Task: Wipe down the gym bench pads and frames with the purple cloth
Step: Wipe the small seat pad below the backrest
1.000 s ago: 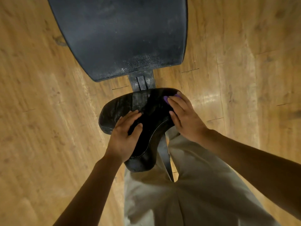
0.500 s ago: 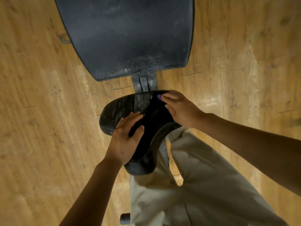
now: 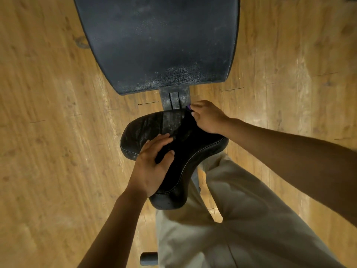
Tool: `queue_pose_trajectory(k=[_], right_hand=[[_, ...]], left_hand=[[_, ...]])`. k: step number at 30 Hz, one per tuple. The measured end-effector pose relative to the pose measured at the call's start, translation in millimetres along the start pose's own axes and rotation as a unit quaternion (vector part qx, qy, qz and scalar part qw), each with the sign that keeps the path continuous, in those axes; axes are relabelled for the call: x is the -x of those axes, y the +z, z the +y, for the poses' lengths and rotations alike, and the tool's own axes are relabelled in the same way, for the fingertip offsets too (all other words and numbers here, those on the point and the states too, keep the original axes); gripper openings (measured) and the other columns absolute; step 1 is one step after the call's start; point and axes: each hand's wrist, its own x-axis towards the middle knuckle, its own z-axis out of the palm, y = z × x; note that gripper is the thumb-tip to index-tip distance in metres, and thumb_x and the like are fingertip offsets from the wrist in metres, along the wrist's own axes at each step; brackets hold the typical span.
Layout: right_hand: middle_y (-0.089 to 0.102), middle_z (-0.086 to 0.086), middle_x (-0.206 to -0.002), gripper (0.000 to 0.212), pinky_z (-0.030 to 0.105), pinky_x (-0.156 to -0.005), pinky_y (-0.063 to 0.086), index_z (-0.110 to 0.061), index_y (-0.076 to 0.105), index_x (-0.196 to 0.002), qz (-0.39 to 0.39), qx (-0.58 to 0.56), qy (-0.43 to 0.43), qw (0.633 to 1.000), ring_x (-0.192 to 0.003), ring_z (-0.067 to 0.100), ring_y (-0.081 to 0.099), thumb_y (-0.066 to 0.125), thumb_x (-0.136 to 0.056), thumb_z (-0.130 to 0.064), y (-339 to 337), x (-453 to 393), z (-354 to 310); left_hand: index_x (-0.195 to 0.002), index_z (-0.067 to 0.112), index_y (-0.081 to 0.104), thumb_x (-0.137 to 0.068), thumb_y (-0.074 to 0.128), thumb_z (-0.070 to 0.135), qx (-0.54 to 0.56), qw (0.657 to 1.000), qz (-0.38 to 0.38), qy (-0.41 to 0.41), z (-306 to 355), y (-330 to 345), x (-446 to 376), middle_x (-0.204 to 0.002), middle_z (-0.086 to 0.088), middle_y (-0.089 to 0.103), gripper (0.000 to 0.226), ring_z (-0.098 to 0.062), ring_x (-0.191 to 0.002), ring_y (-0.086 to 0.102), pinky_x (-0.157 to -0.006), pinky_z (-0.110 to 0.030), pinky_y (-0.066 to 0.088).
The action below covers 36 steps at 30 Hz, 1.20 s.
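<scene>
Fingers, left hand (image 3: 152,167): straight and slightly spread, lying flat on the seat pad (image 3: 154,126), thumb apart from the rest; they hold nothing.
Fingers, right hand (image 3: 207,118): curled and bunched at the far right edge of the seat pad, pinching the purple cloth (image 3: 188,107).
Purple cloth: only a small purple tip shows past the right fingertips, at the seat pad's far edge just beside the frame bar (image 3: 174,99); the rest is hidden under the hand.
Seat pad: black, glossy, stitched along its rim, narrowing toward the person; a pale dusty film shows on its far left part.
Back pad (image 3: 160,41): large, dark, speckled with pale dust, beyond the seat pad, apart from it across the frame bar.
Frame bar: dark, slotted, dusty, joining the two pads.
Trousers (image 3: 231,219): light-coloured, below the seat pad's near end.
Floor (image 3: 48,113): wood planks.
</scene>
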Motion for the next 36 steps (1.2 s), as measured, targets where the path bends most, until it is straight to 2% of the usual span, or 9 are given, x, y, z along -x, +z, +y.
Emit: queue_pose_trajectory(k=[3,7,11,15,19,24,29,32,36], right_hand=[[0.05,0.011,-0.139,0.044,0.033,-0.115,0.026,-0.002,0.05,-0.134,0.049,-0.073,-0.147,0.985,-0.137,0.024,0.033,0.043,-0.096,-0.023,6,55,-1],[0.043,0.008,-0.145,0.048,0.024,-0.118,0.017,-0.002,0.045,-0.138,0.002,-0.08,-0.244,0.966,-0.142,0.018,0.023,0.038,-0.098,-0.026,0,81,8],[0.049,0.018,-0.137,0.037,0.033,-0.112,0.03,0.003,0.05,-0.132,-0.032,-0.051,-0.132,0.989,-0.132,0.03,0.041,0.043,-0.1,-0.013,-5,18,13],[0.041,0.017,-0.142,0.043,0.032,-0.11,0.028,0.001,0.043,-0.137,-0.039,-0.003,0.024,0.999,-0.133,0.029,0.034,0.033,-0.103,-0.023,2,-26,-8],[0.04,0.011,-0.145,0.046,0.034,-0.117,0.021,-0.003,0.04,-0.141,0.027,-0.012,-0.115,0.993,-0.14,0.029,0.025,0.039,-0.1,-0.025,12,36,-21],[0.043,0.008,-0.145,0.051,0.034,-0.117,0.023,-0.004,0.043,-0.139,0.014,-0.056,-0.212,0.975,-0.142,0.022,0.025,0.032,-0.099,-0.033,3,78,-12],[0.04,0.007,-0.148,0.041,0.023,-0.112,0.017,-0.007,0.043,-0.14,-0.042,-0.037,-0.085,0.995,-0.139,0.018,0.029,0.034,-0.103,-0.023,-3,-3,-21],[0.034,0.01,-0.151,0.046,0.03,-0.112,0.021,-0.007,0.04,-0.142,-0.087,-0.023,-0.005,0.996,-0.139,0.023,0.029,0.03,-0.103,-0.029,1,-43,-30],[0.034,0.01,-0.15,0.046,0.021,-0.112,0.013,-0.005,0.038,-0.143,-0.062,-0.012,-0.044,0.997,-0.141,0.024,0.024,0.037,-0.102,-0.027,-4,-10,-36]], left_hand=[[-0.126,0.03,0.059,-0.093,0.058,0.021,0.006,1.0,0.006,0.0,-1,1,0,-0.134,0.024,0.049,0.034,0.007,-0.134,0.033,-0.118,-0.037,0.024],[-0.125,0.029,0.061,-0.093,0.059,0.022,0.012,1.0,0.012,0.002,-3,1,0,-0.135,0.021,0.051,0.033,0.007,-0.134,0.033,-0.118,-0.038,0.023],[-0.124,0.029,0.061,-0.093,0.06,0.022,0.015,1.0,0.014,-0.001,-5,2,0,-0.135,0.022,0.051,0.032,0.007,-0.134,0.034,-0.118,-0.039,0.024],[-0.125,0.029,0.061,-0.093,0.06,0.022,0.017,1.0,0.013,-0.009,-4,2,0,-0.135,0.021,0.051,0.032,0.004,-0.134,0.035,-0.118,-0.039,0.024],[-0.124,0.029,0.061,-0.094,0.059,0.021,0.021,1.0,0.015,-0.01,-3,2,0,-0.136,0.017,0.051,0.032,0.001,-0.135,0.035,-0.118,-0.038,0.025],[-0.124,0.028,0.061,-0.093,0.059,0.022,0.024,0.999,0.02,-0.011,-4,2,1,-0.136,0.018,0.051,0.032,0.005,-0.135,0.033,-0.118,-0.034,0.024],[-0.124,0.031,0.061,-0.092,0.061,0.025,0.023,0.999,0.024,-0.028,-4,3,1,-0.138,0.019,0.05,0.033,0.001,-0.138,0.032,-0.118,-0.037,0.024],[-0.124,0.031,0.06,-0.092,0.06,0.026,0.024,0.999,0.023,-0.026,-4,1,0,-0.136,0.022,0.049,0.033,0.005,-0.136,0.031,-0.119,-0.036,0.023],[-0.125,0.027,0.062,-0.092,0.061,0.023,0.03,0.999,0.029,-0.016,-5,3,0,-0.135,0.019,0.052,0.033,0.009,-0.134,0.033,-0.119,-0.036,0.023]])
